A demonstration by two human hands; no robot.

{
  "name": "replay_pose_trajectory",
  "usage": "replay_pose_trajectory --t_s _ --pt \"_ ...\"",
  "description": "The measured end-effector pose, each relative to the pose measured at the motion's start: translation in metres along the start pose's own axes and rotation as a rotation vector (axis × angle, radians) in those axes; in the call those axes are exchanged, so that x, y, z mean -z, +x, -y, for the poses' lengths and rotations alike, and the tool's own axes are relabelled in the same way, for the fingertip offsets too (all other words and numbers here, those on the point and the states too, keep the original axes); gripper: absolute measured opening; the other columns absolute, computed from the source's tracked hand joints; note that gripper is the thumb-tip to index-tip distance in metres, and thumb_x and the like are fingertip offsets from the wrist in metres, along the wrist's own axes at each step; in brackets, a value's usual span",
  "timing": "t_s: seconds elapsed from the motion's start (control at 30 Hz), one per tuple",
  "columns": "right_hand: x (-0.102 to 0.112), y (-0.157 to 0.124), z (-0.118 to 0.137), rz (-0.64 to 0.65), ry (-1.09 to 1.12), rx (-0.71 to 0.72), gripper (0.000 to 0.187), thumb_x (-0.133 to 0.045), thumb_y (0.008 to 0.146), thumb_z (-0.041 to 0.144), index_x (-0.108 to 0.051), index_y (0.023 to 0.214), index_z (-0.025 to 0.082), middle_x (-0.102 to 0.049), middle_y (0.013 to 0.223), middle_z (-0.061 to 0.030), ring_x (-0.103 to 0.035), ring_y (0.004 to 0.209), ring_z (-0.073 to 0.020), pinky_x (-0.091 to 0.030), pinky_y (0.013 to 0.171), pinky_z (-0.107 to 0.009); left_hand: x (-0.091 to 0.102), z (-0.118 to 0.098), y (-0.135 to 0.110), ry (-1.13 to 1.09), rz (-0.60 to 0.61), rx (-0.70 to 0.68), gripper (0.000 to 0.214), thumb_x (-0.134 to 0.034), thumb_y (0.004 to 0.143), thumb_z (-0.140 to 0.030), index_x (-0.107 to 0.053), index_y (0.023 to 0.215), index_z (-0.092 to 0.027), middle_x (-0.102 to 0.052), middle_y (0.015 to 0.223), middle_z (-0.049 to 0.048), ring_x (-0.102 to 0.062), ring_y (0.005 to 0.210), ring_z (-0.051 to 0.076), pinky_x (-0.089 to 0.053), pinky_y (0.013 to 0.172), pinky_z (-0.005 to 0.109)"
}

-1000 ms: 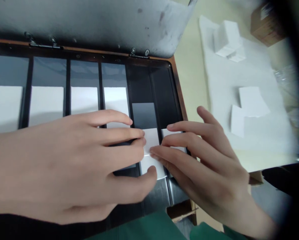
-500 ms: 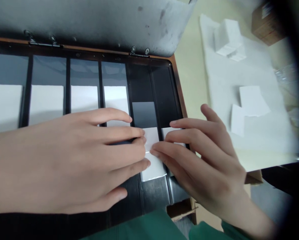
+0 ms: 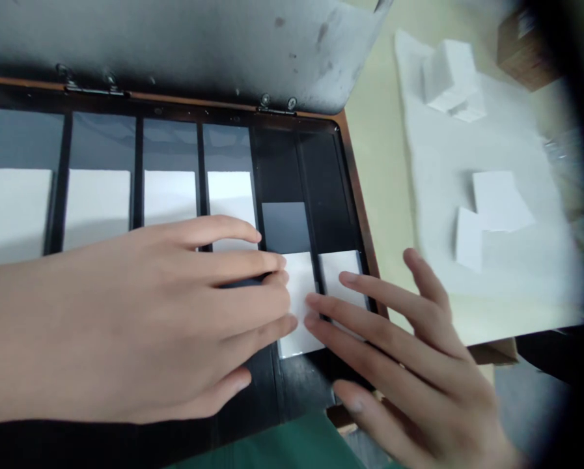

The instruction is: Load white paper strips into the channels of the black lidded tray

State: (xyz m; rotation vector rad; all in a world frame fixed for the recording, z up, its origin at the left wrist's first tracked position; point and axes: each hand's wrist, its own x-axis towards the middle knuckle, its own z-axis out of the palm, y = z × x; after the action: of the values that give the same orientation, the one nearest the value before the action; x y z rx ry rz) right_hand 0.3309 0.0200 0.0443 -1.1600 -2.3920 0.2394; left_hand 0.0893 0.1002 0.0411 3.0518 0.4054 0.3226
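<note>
My left hand (image 3: 174, 319) lies palm down over the black slotted tray (image 3: 275, 163), its fingers stretched out. The tips of its longer fingers rest at the left edge of white pieces (image 3: 299, 277) in the second slot from the right. At the right edge of those pieces, fingertips of my right hand (image 3: 418, 371) touch or nearly touch; its fingers and thumb are spread. Another white piece (image 3: 338, 264) lies in the rightmost slot, partly under my right fingers. Above the pieces in the second slot lies a dark grey rectangle (image 3: 286, 228).
Several slots on the left hold white pieces (image 3: 99, 202) below grey ones (image 3: 101, 140). A hinged metal lid (image 3: 174, 45) stands raised behind. To the right, a white cloth (image 3: 443, 150) carries a stack of white blocks (image 3: 450, 75) and loose white pieces (image 3: 501, 198).
My right hand has moved down, with its fingers spread and the thumb now apart. More of the rightmost white piece shows. The thin seam between the second-slot pieces is no longer visible. My left hand stays put.
</note>
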Motion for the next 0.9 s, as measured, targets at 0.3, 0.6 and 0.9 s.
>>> replay_pose_trajectory --t_s 0.3,0.6,0.9 --pt "-0.004 0.001 0.003 0.005 0.055 -0.032 0.023 -0.049 0.087 0.014 -0.07 0.097 0.012 -0.071 0.106 -0.006 -0.058 0.112 -0.0321 -0.026 0.106 -0.072 0.005 -0.023 0.003 -0.021 -0.049 -0.049 0.031 -0.044 0.089 -0.042 -0.067 0.104 -0.027 -0.064 0.112 0.0001 -0.058 0.104 0.022 -0.037 0.108 0.04" --pt "-0.006 0.0 0.004 0.006 0.061 -0.044 0.023 -0.049 0.087 0.014 -0.069 0.098 0.012 -0.071 0.107 -0.0057 -0.06 0.107 -0.0308 -0.027 0.105 -0.073 -0.01 -0.072 -0.009 0.22 -0.085 -0.042 0.046 -0.054 0.086 -0.052 -0.058 0.121 -0.023 -0.058 0.124 0.0038 -0.053 0.114 0.021 -0.039 0.105 0.033" --pt "0.002 0.019 -0.007 -0.017 0.128 -0.003 0.018 -0.052 0.085 0.015 -0.069 0.088 0.013 -0.072 0.09 -0.0045 -0.063 0.09 -0.0241 -0.044 0.099 -0.055 -0.012 -0.076 -0.01 0.303 -0.077 -0.049 0.053 -0.051 0.086 -0.062 -0.058 0.122 -0.024 -0.06 0.125 0.0064 -0.054 0.114 0.025 -0.038 0.105 0.039"
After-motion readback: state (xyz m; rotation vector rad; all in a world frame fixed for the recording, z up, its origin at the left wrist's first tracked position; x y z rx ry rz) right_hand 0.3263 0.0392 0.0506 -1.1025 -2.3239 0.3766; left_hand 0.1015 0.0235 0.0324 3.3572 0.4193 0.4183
